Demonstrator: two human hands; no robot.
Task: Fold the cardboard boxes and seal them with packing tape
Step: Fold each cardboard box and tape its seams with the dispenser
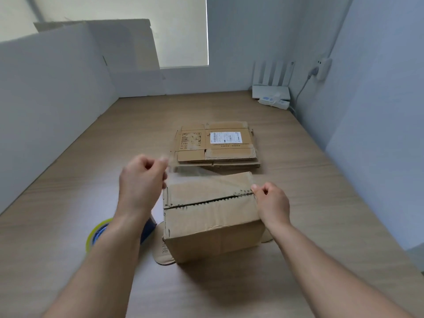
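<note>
Brown cardboard box [213,216], flaps folded shut, on the wooden bench [321,203] beneath both grips: left hand [143,174] and right hand [271,201] pinch a clear packing-tape strip [206,177] taut; sealing step, seemingly needing it lowered along the seam.

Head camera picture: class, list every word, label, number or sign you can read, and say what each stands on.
None can be quoted; all print is too small or blurred.
Shipping label on the flattened cardboard box: barcode and text, too small.
Handling symbols and characters printed on that box: blurred.
Flap under the folded box: printed characters, partly hidden, unreadable.
Power strip: blue marks, too small.
</note>
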